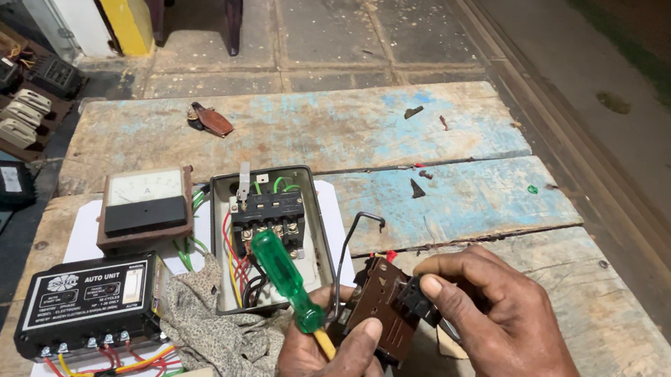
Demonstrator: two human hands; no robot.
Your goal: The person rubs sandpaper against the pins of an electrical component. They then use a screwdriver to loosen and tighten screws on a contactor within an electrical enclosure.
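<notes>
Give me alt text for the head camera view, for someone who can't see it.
Two hands work over a worn wooden table: the left hand holds a green-handled screwdriver and a brown electrical part, which the right hand pinches. An open switch box and a meter lie nearby.

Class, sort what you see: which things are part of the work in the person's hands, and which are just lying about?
In hand:
left hand
right hand
brown plastic switch block
green-handled screwdriver

Lying about:
white-faced square meter
black control unit box
open grey metal box of wires
patterned grey cloth
small brown pouch
</notes>
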